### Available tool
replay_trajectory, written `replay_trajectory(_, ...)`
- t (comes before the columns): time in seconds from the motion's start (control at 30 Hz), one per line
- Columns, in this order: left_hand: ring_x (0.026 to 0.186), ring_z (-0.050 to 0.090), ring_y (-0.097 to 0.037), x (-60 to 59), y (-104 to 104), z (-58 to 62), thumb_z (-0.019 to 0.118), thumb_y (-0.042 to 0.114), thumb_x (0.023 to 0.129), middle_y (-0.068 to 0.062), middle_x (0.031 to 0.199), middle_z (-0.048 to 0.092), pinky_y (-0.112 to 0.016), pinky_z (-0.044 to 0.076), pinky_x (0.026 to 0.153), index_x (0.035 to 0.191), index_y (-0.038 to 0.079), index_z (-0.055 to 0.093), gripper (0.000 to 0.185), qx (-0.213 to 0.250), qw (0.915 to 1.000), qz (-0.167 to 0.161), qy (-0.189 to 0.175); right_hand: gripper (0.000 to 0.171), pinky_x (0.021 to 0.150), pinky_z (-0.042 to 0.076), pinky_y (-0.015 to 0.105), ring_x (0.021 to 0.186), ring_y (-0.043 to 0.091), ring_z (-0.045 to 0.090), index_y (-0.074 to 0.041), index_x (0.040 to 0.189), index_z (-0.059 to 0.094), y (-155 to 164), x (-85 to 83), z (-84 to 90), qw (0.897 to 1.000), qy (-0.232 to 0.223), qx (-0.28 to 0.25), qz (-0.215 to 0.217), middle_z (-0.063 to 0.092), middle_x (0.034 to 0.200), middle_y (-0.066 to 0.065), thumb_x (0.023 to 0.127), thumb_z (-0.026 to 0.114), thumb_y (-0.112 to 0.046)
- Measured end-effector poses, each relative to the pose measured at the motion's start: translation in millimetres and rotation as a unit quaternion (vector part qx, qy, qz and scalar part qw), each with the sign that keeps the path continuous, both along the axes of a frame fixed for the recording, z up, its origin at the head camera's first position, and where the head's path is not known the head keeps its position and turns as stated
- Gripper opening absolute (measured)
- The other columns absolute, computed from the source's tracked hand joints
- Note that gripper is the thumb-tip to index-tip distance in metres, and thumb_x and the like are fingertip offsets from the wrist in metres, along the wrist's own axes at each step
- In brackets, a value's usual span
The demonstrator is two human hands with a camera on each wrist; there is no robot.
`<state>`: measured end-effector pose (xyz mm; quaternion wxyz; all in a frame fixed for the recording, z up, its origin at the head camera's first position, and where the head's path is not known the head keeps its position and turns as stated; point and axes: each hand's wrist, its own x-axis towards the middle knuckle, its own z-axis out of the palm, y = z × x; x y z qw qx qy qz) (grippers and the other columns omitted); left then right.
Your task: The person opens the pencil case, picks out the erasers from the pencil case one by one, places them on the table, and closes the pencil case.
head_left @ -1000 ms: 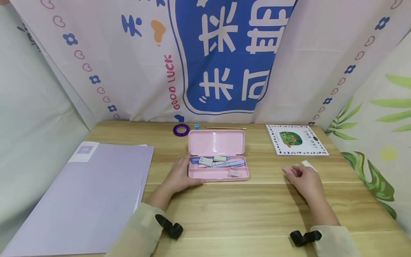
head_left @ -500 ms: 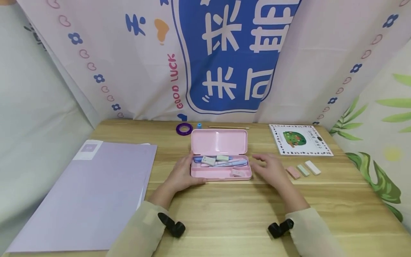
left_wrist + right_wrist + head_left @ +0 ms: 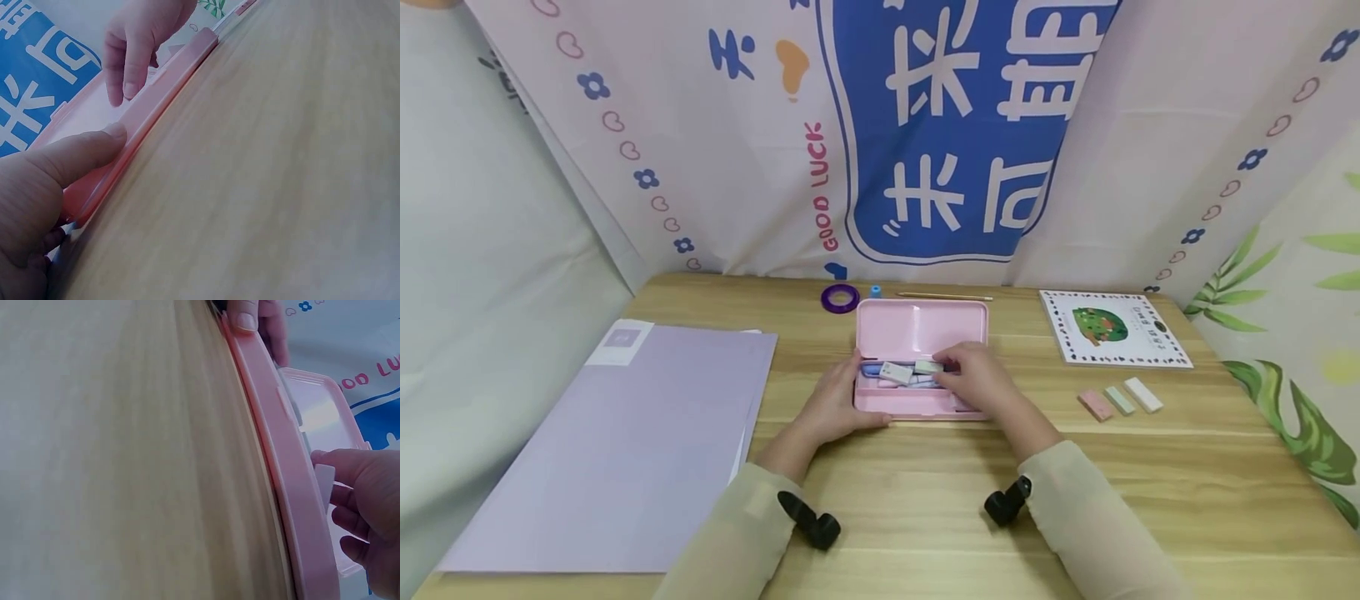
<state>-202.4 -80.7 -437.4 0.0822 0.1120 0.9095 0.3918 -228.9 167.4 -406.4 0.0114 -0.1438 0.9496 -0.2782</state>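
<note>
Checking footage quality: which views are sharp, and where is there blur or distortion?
Head view: evenly lit, sharp, wide-angle bending at the edges. Left wrist view: table smeared, left hand soft. Right wrist view: pencil case rim and wood blurred.

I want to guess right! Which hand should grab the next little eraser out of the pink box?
Probably the right hand: its fingers already reach into the pink box by the erasers. The left hand holds the box's left end.
</note>
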Motion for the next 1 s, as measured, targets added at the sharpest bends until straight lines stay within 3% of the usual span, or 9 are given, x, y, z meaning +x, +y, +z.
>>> replay_trajectory(0.23, 0.151, 0.017, -0.038, 0.6, -0.3, -0.7, 0.086, 0.047, 0.069, -0.015, 0.162, 0.023, -0.057, 0.018, 0.122, 0.158, 0.01, 0.009, 0.123, 0.003, 1.0, -0.002, -0.001, 0.025, 0.101, 0.048, 0.045, 0.107, 0.027, 0.061, -0.006, 0.108, 0.074, -6.9, -4.3, -4.8, 1.0, 0.012, 0.017, 0.0, 0.07, 0.109, 0.012, 0.088, 0.071, -0.02)
replay_trajectory(0.43, 0.15, 0.017, -0.039, 0.5, -0.1, 0.4, 0.087, 0.045, 0.069, -0.016, 0.162, 0.024, -0.056, 0.018, 0.122, 0.158, 0.009, 0.009, 0.123, -0.003, 1.0, 0.0, 0.004, 0.028, 0.092, 0.051, 0.044, 0.1, 0.025, 0.058, -0.006, 0.112, 0.07, 7.1, 6.5, 1.4, 0.999, 0.016, -0.025, -0.031, 0.066, 0.109, 0.011, 0.089, 0.069, -0.021)
replay_trajectory(0.57, 0.15, 0.017, -0.039, 0.2, 0.2, 0.9, 0.087, 0.045, 0.069, -0.017, 0.161, 0.025, -0.056, 0.018, 0.122, 0.158, 0.008, 0.009, 0.124, -0.005, 1.0, -0.002, 0.007, 0.037, 0.09, 0.051, 0.045, 0.101, 0.027, 0.059, -0.008, 0.123, 0.066, 33.6, 20.3, 5.9, 0.996, 0.017, -0.044, -0.072, 0.063, 0.114, 0.012, 0.091, 0.067, -0.026)
replay_trajectory(0.67, 0.15, 0.017, -0.04, -0.1, 0.3, 0.4, 0.086, 0.045, 0.069, -0.017, 0.162, 0.024, -0.056, 0.018, 0.122, 0.158, 0.008, 0.009, 0.123, -0.006, 0.9999, -0.002, 0.008, 0.04, 0.086, 0.05, 0.046, 0.101, 0.03, 0.059, -0.007, 0.127, 0.064, 59.7, 30.1, 3.8, 0.994, 0.046, -0.04, -0.092, 0.064, 0.112, 0.014, 0.091, 0.067, -0.024)
replay_trajectory(1.0, 0.15, 0.017, -0.04, 0.1, 0.3, -0.8, 0.086, 0.046, 0.068, -0.017, 0.162, 0.024, -0.056, 0.018, 0.122, 0.158, 0.008, 0.009, 0.125, -0.005, 0.9999, -0.002, 0.009, 0.034, 0.075, 0.047, 0.033, 0.09, 0.026, 0.057, -0.002, 0.122, 0.067, 129.6, 63.3, -4.7, 0.983, 0.071, -0.017, -0.166, 0.063, 0.099, 0.015, 0.092, 0.066, -0.019)
